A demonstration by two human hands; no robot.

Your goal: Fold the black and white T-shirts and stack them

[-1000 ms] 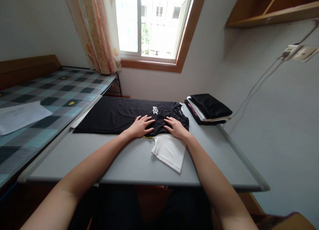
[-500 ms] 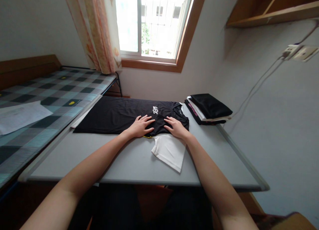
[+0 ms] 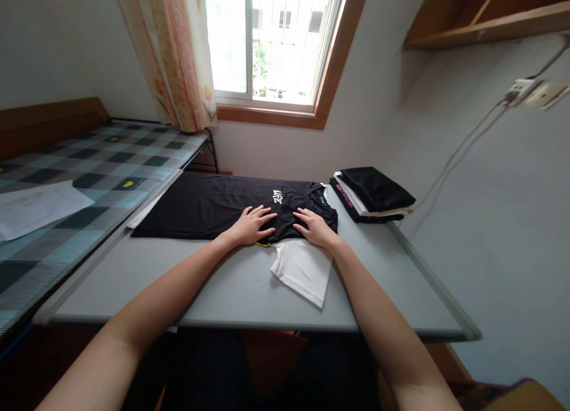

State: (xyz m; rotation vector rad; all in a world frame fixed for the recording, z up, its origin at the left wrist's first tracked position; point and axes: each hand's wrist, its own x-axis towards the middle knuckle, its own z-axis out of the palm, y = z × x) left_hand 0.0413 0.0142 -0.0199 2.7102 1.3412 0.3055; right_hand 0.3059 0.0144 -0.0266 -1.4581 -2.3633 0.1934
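Note:
A black T-shirt (image 3: pixel 209 203) with white lettering lies flat across the grey table (image 3: pixel 178 286), its collar to the right. Its white sleeve (image 3: pixel 305 268) spreads toward the table's near edge. My left hand (image 3: pixel 253 225) rests on the black cloth below the lettering, palm down with fingers spread. Nearer the collar, my right hand (image 3: pixel 314 227) also lies flat on the shirt, fingers apart, just above the white sleeve. Neither hand grips anything.
Folded clothes (image 3: pixel 374 191) are stacked at the table's back right. A bed with a checked cover (image 3: pixel 89 221) and papers (image 3: pixel 42 208) on it adjoins the left side. Beyond are a curtain (image 3: pixel 178 60) and window. A wooden shelf (image 3: pixel 490 31) hangs upper right.

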